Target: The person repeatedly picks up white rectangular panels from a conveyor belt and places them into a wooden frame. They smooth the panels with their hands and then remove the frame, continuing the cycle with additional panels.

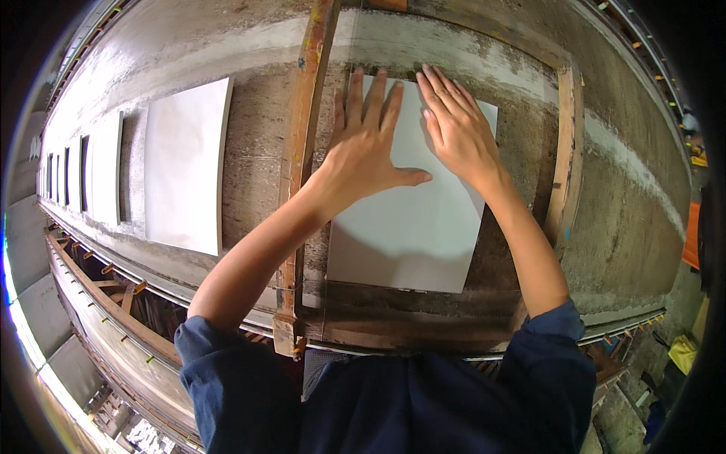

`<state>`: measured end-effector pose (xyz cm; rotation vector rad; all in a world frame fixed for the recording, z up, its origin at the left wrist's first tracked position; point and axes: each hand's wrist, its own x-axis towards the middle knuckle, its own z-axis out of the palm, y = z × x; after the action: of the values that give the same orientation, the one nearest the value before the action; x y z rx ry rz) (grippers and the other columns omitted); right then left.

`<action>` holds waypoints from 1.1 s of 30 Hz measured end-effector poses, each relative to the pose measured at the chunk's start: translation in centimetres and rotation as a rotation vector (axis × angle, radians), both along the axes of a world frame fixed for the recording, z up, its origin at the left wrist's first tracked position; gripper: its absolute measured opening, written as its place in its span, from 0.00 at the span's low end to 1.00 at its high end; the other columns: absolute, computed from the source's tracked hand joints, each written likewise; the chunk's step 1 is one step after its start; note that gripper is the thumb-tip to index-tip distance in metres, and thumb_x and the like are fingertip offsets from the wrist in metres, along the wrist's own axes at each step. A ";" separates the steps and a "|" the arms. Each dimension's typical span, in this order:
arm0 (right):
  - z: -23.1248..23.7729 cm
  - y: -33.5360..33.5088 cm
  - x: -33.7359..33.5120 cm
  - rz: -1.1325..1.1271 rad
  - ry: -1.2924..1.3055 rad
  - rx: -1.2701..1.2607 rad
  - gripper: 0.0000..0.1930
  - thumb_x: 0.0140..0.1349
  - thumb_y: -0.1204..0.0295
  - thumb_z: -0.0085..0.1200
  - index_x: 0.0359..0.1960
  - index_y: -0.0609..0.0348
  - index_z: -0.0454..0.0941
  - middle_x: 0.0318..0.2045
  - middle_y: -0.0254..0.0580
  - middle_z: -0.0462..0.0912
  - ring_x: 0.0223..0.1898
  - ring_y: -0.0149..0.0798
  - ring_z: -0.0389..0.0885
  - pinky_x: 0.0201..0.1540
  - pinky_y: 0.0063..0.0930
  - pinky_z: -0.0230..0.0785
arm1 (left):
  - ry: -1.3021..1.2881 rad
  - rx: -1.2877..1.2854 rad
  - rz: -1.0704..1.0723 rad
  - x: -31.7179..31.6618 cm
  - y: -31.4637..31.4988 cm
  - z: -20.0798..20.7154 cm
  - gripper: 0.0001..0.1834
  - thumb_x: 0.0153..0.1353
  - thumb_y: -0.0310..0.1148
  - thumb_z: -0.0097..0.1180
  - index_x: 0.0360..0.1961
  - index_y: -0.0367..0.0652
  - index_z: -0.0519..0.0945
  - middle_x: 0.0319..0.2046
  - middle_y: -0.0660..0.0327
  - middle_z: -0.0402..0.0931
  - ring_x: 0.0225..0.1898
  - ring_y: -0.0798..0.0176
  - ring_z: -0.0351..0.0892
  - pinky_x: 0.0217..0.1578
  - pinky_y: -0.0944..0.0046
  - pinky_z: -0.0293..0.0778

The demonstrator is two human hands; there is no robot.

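Observation:
A white rectangular sheet or thin panel (408, 238) lies on the worn, stained table inside a wooden frame (305, 106). My left hand (367, 140) rests palm down over its far left part, fingers spread and thumb stretched to the right. Over the far right part lies my right hand (460, 132), flat, with its fingers straight and close together, pointing away and left. Neither hand grips anything. The hands cover much of the sheet's far edge, and a shadow falls across its near part.
Another white panel (185, 166) lies left of the frame, with several more in a row beyond it. The long table (628, 227) continues to the right. A second long table (121, 340) stands at the lower left. A yellow item (683, 353) shows at the lower right.

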<state>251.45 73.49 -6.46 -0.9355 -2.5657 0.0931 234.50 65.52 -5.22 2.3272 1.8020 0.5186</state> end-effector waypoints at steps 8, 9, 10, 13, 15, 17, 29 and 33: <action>-1.9 0.8 0.4 -0.233 0.019 0.082 0.24 0.68 0.64 0.35 0.61 0.67 0.63 0.61 0.53 0.67 0.61 0.49 0.66 0.67 0.40 0.52 | 0.094 0.157 0.066 0.7 3.6 -2.1 0.61 0.43 0.69 0.57 0.65 0.31 0.54 0.66 0.38 0.49 0.68 0.35 0.41 0.63 0.31 0.39; -2.2 0.9 0.8 -0.344 0.025 0.102 0.24 0.69 0.63 0.34 0.61 0.68 0.63 0.60 0.54 0.67 0.61 0.50 0.66 0.67 0.40 0.52 | 0.085 0.216 0.109 1.0 3.6 -2.5 0.58 0.45 0.67 0.57 0.66 0.32 0.54 0.66 0.39 0.48 0.68 0.36 0.41 0.63 0.33 0.40; -2.1 0.6 0.9 -0.404 0.035 0.069 0.26 0.68 0.63 0.34 0.61 0.71 0.60 0.61 0.59 0.64 0.63 0.53 0.62 0.67 0.41 0.51 | 0.025 0.238 0.209 1.0 3.4 -3.5 0.55 0.52 0.64 0.52 0.63 0.24 0.54 0.64 0.32 0.49 0.68 0.33 0.41 0.66 0.40 0.37; -2.7 -1.5 1.7 -0.488 0.136 0.036 0.27 0.68 0.64 0.35 0.61 0.74 0.58 0.63 0.62 0.60 0.65 0.55 0.57 0.67 0.43 0.51 | -0.133 0.258 0.245 0.4 0.6 -4.2 0.50 0.57 0.58 0.51 0.61 0.18 0.54 0.62 0.27 0.48 0.67 0.33 0.42 0.66 0.40 0.40; -2.7 -3.3 2.6 -0.464 0.114 0.025 0.28 0.67 0.64 0.36 0.62 0.76 0.55 0.63 0.66 0.56 0.67 0.60 0.52 0.67 0.48 0.48 | -0.057 0.221 0.234 0.9 -2.0 -3.8 0.48 0.59 0.56 0.50 0.59 0.15 0.54 0.61 0.24 0.48 0.67 0.33 0.43 0.65 0.40 0.41; -2.3 -5.0 3.1 -0.453 0.050 0.081 0.29 0.67 0.64 0.37 0.62 0.76 0.54 0.63 0.68 0.55 0.67 0.61 0.50 0.67 0.51 0.46 | 0.134 0.214 0.210 1.5 -4.3 -2.9 0.49 0.59 0.57 0.49 0.60 0.16 0.54 0.62 0.25 0.47 0.67 0.34 0.43 0.65 0.40 0.42; 1.0 -14.6 4.4 -0.213 -0.125 -0.120 0.34 0.60 0.66 0.45 0.66 0.67 0.51 0.64 0.69 0.50 0.68 0.63 0.47 0.67 0.57 0.45 | 0.063 -0.172 -0.122 4.2 -11.2 -0.1 0.60 0.43 0.70 0.55 0.70 0.45 0.46 0.69 0.38 0.32 0.69 0.31 0.28 0.51 0.14 0.24; 1.3 -14.6 4.2 -0.219 -0.117 -0.100 0.34 0.59 0.66 0.46 0.66 0.64 0.53 0.64 0.68 0.52 0.68 0.63 0.47 0.66 0.56 0.46 | 0.146 -0.168 -0.157 4.2 -10.9 0.4 0.59 0.43 0.72 0.52 0.70 0.49 0.47 0.69 0.40 0.31 0.69 0.30 0.26 0.50 0.14 0.23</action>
<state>255.67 58.90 -5.17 -1.2884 -2.5640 0.1073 238.74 54.61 -4.86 2.4165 1.6304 0.1717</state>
